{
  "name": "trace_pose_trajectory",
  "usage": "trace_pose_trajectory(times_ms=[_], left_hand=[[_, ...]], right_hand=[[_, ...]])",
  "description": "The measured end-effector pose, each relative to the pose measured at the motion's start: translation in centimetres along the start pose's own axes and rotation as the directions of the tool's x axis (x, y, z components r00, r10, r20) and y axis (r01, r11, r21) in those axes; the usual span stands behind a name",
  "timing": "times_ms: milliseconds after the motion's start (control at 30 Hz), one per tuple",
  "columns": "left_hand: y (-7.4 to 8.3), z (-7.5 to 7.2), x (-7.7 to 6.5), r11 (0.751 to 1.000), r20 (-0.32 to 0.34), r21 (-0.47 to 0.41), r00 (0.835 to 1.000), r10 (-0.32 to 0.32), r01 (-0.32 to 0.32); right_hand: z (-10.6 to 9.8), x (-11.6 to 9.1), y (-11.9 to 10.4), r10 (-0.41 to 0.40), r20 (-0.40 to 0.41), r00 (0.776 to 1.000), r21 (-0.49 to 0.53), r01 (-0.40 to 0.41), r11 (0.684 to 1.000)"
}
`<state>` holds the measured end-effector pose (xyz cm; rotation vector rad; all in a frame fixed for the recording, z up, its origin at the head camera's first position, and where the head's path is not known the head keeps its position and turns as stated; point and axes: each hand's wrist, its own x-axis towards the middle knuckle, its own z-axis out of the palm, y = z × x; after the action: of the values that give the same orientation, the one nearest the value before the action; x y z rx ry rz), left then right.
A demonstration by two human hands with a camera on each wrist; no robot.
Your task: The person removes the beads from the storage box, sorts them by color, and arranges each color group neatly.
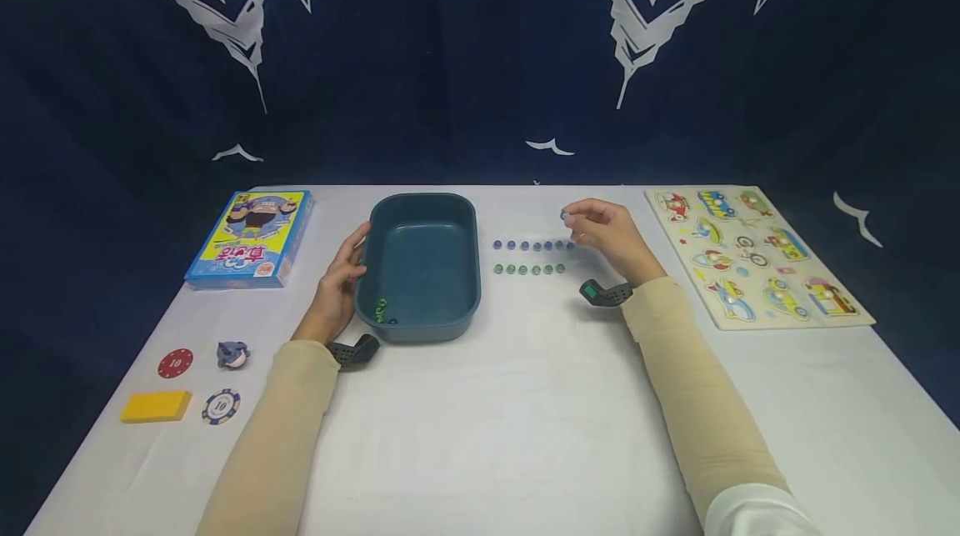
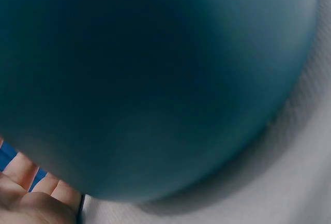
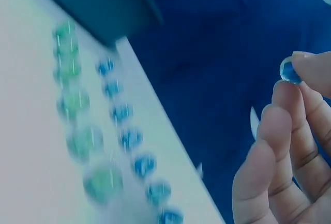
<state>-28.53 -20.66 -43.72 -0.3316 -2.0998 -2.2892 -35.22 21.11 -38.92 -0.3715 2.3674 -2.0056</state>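
Note:
My right hand (image 1: 609, 237) pinches a blue glass marble (image 3: 289, 70) between thumb and fingertip, raised above the table. Below it, a row of blue marbles (image 1: 536, 246) runs parallel to a row of green marbles (image 1: 523, 269). Left of the rows stands a dark teal rectangular tub (image 1: 420, 269). In its near left corner lie several green marbles (image 1: 381, 308) and a dark one (image 1: 392, 321). My left hand (image 1: 337, 290) rests against the tub's left side, thumb and fingers along the outer wall. The tub's wall (image 2: 155, 105) fills most of the left wrist view.
A blue and yellow game box (image 1: 251, 240) lies at the back left. Nearer are a red chip (image 1: 176, 363), a small shark figure (image 1: 232, 355), a yellow block (image 1: 156, 407) and a white-blue chip (image 1: 221, 407). A wooden picture puzzle board (image 1: 757, 261) lies at right.

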Motion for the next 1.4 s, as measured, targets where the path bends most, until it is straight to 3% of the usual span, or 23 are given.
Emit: trace_pose_trajectory(times_ms=[167, 433, 767, 967, 1400], left_hand=[[0.0, -0.1, 0.0, 1.000, -0.002, 0.008, 1.000, 0.000, 0.000], [0.1, 0.0, -0.1, 1.000, -0.003, 0.013, 1.000, 0.005, -0.005], [0.3, 0.1, -0.3, 1.000, 0.001, 0.021, 1.000, -0.009, 0.009], [0.3, 0.2, -0.3, 0.999, -0.006, 0.036, 1.000, -0.012, 0.012], [0.3, 0.1, -0.2, 0.999, -0.006, 0.047, 1.000, -0.004, 0.004]], right_hand=[[-1.9, 0.0, 1.9, 0.058, -0.068, 0.996, -0.013, -0.059, 0.998], [-3.2, -0.2, 4.5, 0.058, -0.119, 0.991, -0.182, -0.079, 0.980], [-2.9, -0.2, 5.1, 0.042, -0.110, 0.993, -0.432, -0.086, 0.898], [-2.7, -0.2, 5.3, 0.029, -0.102, 0.994, -0.489, -0.075, 0.869], [-2.6, -0.3, 5.2, 0.009, -0.107, 0.994, -0.528, -0.064, 0.847]])
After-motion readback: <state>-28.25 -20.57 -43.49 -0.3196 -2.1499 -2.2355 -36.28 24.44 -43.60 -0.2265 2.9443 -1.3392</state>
